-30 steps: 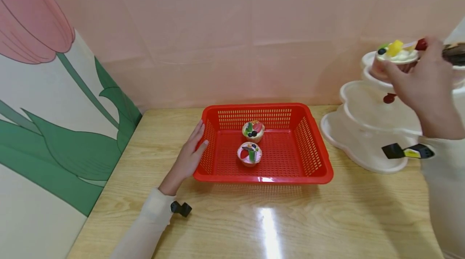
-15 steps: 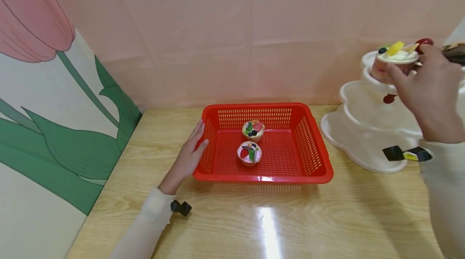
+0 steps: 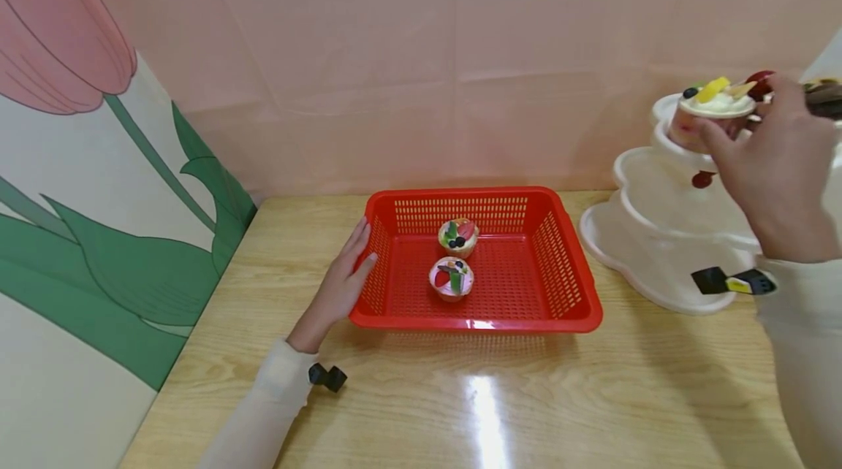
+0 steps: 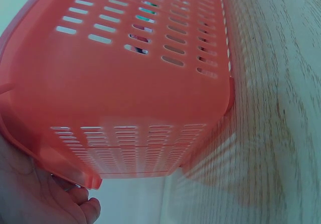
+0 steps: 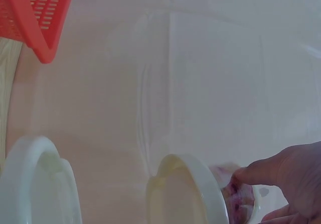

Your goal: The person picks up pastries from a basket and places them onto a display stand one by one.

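Note:
My right hand (image 3: 783, 155) grips a dessert cup (image 3: 717, 107) by its side, with thumb and fingers round it. The cup is pink and clear, topped with white cream, yellow fruit and a blueberry. It sits right at the top tier of a white tiered stand (image 3: 684, 191); in the right wrist view the thumb presses the cup wall (image 5: 239, 201) beside the tier's rim. My left hand (image 3: 338, 279) rests at the left rim of a red plastic basket (image 3: 473, 326), fingers fairly straight. Two fruit tarts lie in the basket, a cream one (image 3: 458, 237) behind a pink-topped one (image 3: 451, 279).
A dark chocolate-topped dessert (image 3: 825, 98) shows at the right edge, partly behind the right hand. Under the stand's top tier is a small red ball (image 3: 702, 179). The wooden table (image 3: 408, 403) meets a pink cloth backdrop (image 3: 368, 74) behind the basket.
The right hand, holding the dessert cup, has settled slightly lower at the stand's top tier and is now nearly still. The left hand and the basket have not moved.

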A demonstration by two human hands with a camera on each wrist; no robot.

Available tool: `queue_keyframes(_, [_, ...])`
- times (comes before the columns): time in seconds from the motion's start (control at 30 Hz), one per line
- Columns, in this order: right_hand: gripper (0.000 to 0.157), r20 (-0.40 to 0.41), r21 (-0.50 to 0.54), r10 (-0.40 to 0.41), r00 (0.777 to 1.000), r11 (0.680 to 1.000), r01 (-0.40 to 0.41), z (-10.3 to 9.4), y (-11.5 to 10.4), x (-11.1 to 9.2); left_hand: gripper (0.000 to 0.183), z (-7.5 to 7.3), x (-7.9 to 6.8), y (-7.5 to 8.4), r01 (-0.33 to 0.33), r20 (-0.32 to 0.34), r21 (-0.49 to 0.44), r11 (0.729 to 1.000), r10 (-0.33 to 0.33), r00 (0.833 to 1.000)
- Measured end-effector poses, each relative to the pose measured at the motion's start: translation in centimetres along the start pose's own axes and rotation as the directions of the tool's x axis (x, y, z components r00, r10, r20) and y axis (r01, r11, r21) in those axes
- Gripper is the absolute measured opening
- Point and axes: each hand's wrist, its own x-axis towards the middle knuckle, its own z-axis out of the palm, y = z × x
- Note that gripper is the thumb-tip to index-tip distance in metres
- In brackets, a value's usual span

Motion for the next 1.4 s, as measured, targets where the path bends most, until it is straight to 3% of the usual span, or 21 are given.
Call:
queue_keyframes(0.4, [0.068, -0.004, -0.019, 0.015, 1.0, 1.0, -0.015, -0.2, -0.8, -1.4, 0.058, -0.1, 0.0, 0.1, -0.003, -0.006, -0.003, 1.0, 0.003, 1.0])
queue_keyframes(0.87, [0.069, -0.06, 0.055, 0.01, 0.998, 0.998, -0.007, 0.1, -0.6, -2.1, 0.059, 0.0, 0.1, -0.1, 0.012, 0.004, -0.005, 1.0, -0.012, 1.0])
queue_keyframes(1.07, [0.07, -0.023, 0.065, 0.059, 0.998, 0.996, -0.057, -0.1, -0.4, -2.3, 0.058, 0.0, 0.1, -0.1, 0.005, 0.002, -0.008, 1.0, -0.005, 1.0])
queue_keyframes(1.4, [0.075, -0.052, 0.063, -0.022, 0.998, 0.998, 0.025, -0.5, -0.8, -4.0, 0.059, 0.1, 0.1, -0.1, 0.005, 0.003, -0.01, 1.0, -0.005, 1.0])
